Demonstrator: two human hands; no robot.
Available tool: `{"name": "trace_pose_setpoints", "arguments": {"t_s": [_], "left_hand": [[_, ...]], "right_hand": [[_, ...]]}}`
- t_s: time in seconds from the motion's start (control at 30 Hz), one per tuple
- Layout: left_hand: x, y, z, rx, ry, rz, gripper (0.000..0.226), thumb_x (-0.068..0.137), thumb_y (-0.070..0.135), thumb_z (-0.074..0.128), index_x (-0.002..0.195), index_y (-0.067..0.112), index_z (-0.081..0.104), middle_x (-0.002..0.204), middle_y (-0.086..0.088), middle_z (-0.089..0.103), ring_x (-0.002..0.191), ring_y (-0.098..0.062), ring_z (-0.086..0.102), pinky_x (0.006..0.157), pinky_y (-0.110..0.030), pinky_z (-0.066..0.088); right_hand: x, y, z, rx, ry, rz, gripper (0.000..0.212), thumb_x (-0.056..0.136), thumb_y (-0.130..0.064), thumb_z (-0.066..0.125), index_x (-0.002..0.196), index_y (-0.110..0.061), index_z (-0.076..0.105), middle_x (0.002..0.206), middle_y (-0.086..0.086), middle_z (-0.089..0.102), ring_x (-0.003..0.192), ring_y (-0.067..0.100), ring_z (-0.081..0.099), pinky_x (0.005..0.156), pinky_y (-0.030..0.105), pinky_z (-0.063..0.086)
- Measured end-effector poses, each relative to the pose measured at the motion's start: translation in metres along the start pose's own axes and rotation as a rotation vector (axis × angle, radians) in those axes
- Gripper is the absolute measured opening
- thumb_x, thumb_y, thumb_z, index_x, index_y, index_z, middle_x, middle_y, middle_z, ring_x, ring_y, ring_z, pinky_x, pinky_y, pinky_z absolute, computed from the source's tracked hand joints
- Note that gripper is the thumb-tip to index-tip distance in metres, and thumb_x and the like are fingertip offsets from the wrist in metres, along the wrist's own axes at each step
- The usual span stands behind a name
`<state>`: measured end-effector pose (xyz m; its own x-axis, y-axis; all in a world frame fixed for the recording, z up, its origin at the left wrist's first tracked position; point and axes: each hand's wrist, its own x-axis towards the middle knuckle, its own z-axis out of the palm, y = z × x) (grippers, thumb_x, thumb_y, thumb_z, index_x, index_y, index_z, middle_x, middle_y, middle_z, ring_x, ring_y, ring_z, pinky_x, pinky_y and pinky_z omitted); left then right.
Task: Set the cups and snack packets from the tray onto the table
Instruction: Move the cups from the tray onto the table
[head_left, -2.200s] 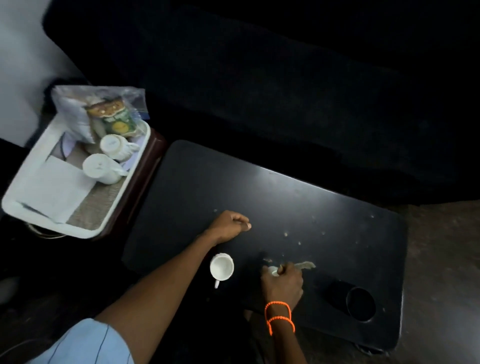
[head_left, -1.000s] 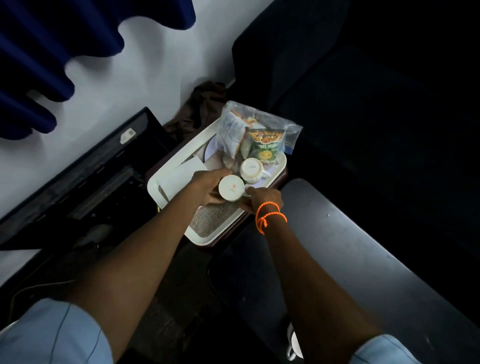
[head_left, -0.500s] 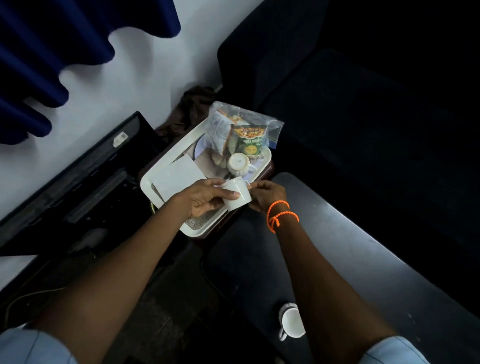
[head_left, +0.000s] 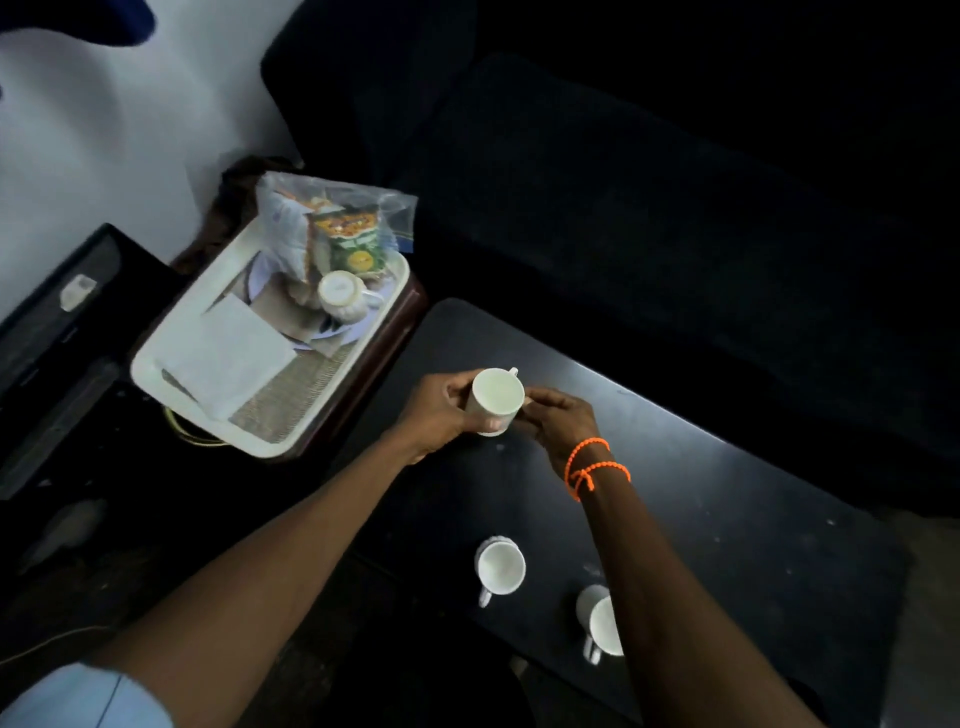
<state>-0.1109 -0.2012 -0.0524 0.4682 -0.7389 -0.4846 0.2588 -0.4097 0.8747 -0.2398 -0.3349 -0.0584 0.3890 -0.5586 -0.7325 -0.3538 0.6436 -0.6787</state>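
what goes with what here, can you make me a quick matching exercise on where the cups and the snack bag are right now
Things:
1. held cup
2. cup beside the snack bag
3. snack bag
4. cup with its handle toward the camera

Places:
A. standing on the black table, nobody touching it
B. leaning at the far end of the white tray
C. between the left hand and the right hand, above the table
D. inside the tray, on its side

Pairs: 1-C, 2-D, 3-B, 4-A
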Motion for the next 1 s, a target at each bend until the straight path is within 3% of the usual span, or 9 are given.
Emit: {"name": "trace_pose_setpoints", "arguments": {"t_s": [0.2,0.33,0.5,0.67,0.93,1.0], "left_hand": [[0.001,-0.024,0.062,0.174,-0.172,-0.006,0.081,0.062,-0.018,0.086,0.131,0.02,0.066,0.108,0.022,0.076,0.105,0.003,0.07,0.097,-0.019,0.054],[0.004,-0.046,0.089,0.316,-0.166,0.022,0.079,0.055,-0.015,0.088,0.128,0.013,0.072,0.115,0.005,0.077,0.109,-0.009,0.072,0.096,-0.025,0.057],[0.013,-0.065,0.107,0.403,-0.122,0.029,0.078,0.052,-0.014,0.087,0.124,0.014,0.074,0.108,0.004,0.077,0.113,-0.025,0.073,0.1,-0.041,0.058],[0.021,-0.074,0.11,0.453,-0.093,-0.02,0.082,0.052,-0.01,0.091,0.128,0.012,0.072,0.117,0.001,0.076,0.112,-0.021,0.072,0.101,-0.045,0.057],[0.023,-0.08,0.106,0.47,-0.12,0.0,0.077,0.048,0.002,0.09,0.116,0.032,0.071,0.107,0.0,0.08,0.104,-0.022,0.076,0.093,-0.045,0.061],[0.025,-0.079,0.102,0.486,-0.145,-0.006,0.075,0.049,0.005,0.092,0.116,0.029,0.071,0.106,0.001,0.08,0.102,-0.021,0.076,0.093,-0.045,0.061]], "right_hand": [[-0.015,0.034,-0.071,-0.061,0.101,-0.073,0.022,0.086,0.01,0.066,0.092,-0.009,0.077,0.081,0.006,0.076,0.071,0.014,0.07,0.063,0.018,0.056],[-0.016,0.062,-0.099,-0.095,0.163,-0.079,0.022,0.083,0.008,0.07,0.097,-0.006,0.078,0.087,0.011,0.076,0.076,0.02,0.067,0.075,0.032,0.057],[-0.008,0.081,-0.11,-0.061,0.213,-0.058,0.023,0.082,0.008,0.07,0.098,-0.007,0.079,0.089,0.009,0.078,0.082,0.022,0.069,0.088,0.039,0.059],[0.006,0.086,-0.106,-0.098,0.238,-0.032,0.025,0.083,0.008,0.069,0.101,-0.007,0.079,0.096,0.009,0.078,0.091,0.027,0.073,0.091,0.041,0.059],[0.011,0.088,-0.105,-0.189,0.262,0.002,0.029,0.083,0.012,0.065,0.101,-0.005,0.079,0.098,0.011,0.078,0.096,0.03,0.073,0.093,0.044,0.058],[0.013,0.08,-0.103,-0.221,0.313,-0.002,0.027,0.083,0.013,0.065,0.101,-0.002,0.078,0.1,0.015,0.077,0.098,0.033,0.072,0.094,0.046,0.057]]}}
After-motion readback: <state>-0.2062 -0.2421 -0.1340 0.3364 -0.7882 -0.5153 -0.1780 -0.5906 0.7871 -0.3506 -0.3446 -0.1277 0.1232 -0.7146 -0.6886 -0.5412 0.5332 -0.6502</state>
